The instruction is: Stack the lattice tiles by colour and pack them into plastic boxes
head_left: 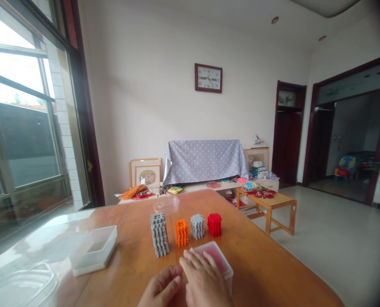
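Observation:
My right hand (pixel 204 277) lies palm down with its fingers stretched out, over the left part of a clear plastic box (pixel 226 268). Something red shows through the box's top, its kind blurred. Close beside it, my left hand (pixel 164 286) is closed, thumb and forefinger together; whatever they may hold is hidden. Beyond both hands stand stacks of notched plastic building pieces: a tall dark grey stack (pixel 159 236), an orange stack (pixel 181 233), a light grey stack (pixel 197 226) and a red stack (pixel 214 224).
The wooden table (pixel 129 251) carries an open translucent container (pixel 96 251) at left, another clear container (pixel 27 285) at the near left corner and a clear lid or tray (pixel 166 205) behind the stacks. A small wooden bench (pixel 269 204) stands past the table's right edge.

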Available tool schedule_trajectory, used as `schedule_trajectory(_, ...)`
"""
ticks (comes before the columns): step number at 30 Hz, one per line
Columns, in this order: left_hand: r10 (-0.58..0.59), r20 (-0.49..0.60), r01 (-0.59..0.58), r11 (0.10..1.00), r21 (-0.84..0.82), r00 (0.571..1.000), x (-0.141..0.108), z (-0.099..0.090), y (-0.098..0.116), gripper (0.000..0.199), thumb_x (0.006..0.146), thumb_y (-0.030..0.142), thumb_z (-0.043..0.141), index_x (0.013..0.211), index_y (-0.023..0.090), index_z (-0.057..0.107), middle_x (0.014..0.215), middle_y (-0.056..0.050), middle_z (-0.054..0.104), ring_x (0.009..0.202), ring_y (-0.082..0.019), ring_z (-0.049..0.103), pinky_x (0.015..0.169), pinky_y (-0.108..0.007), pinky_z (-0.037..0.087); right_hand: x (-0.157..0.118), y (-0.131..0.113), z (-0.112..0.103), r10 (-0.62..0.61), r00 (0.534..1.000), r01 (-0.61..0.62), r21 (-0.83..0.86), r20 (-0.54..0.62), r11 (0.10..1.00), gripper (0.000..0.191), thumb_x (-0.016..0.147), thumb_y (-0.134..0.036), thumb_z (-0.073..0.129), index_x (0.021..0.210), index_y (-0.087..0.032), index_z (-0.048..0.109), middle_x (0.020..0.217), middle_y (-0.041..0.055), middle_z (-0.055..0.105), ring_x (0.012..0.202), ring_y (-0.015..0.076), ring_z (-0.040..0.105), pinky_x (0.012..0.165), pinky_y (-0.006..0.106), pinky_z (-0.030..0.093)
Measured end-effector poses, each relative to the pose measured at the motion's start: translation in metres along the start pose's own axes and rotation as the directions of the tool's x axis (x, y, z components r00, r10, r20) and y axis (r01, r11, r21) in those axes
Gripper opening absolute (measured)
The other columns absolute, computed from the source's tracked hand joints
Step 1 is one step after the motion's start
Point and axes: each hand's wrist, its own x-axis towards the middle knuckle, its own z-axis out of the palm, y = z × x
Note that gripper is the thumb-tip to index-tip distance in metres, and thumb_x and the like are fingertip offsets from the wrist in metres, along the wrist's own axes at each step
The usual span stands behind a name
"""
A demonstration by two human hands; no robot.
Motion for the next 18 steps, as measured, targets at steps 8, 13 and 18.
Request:
schedule_trajectory(8, 0.061, -0.154, -0.030, 0.980, 0.197, 0.986, 0.000, -0.008, 0.005, 0.058, 0.063, 0.070, 0.081, 0.088, 0.019, 0.074, 0.091, -0.008, 0.075, 0.095, -0.030, 0.067, 0.089, -0.036, 0.054, -0.014, 0.058, -0.024, 0.028, 0.985, -0.053, -0.145, -0.167, 0.988, 0.064, 0.079, -0.005, 0.049, 0.134, -0.032, 0.065, 0.150, 0.0031, 0.057, 0.145, 0.0288, 0.045, 0.124, 0.060, 0.008)
schedule_trajectory(13, 0.096, -0.169, -0.057, 0.973, 0.222, 0.981, -0.001, -0.006, 0.009, 0.054, 0.065, 0.067, 0.081, 0.087, 0.019, 0.075, 0.090, -0.008, 0.076, 0.094, -0.030, 0.068, 0.088, -0.036, 0.055, -0.017, 0.095, -0.046, 0.076, 0.960, -0.142, -0.231, -0.271, 0.963, 0.061, 0.081, -0.007, 0.046, 0.131, -0.034, 0.067, 0.145, 0.0005, 0.062, 0.145, 0.0291, 0.044, 0.123, 0.062, 0.004)
schedule_trajectory(18, 0.125, -0.143, -0.077, 0.949, 0.305, 0.982, 0.002, -0.011, 0.003, 0.053, 0.072, 0.067, 0.075, 0.094, 0.019, 0.076, 0.096, -0.009, 0.078, 0.097, -0.030, 0.069, 0.089, -0.035, 0.054, -0.010, 0.118, -0.056, 0.098, 0.950, -0.184, -0.280, -0.295, 0.942, 0.061, 0.078, -0.007, 0.048, 0.130, -0.033, 0.067, 0.145, 0.0002, 0.062, 0.147, 0.0294, 0.041, 0.123, 0.063, 0.002)
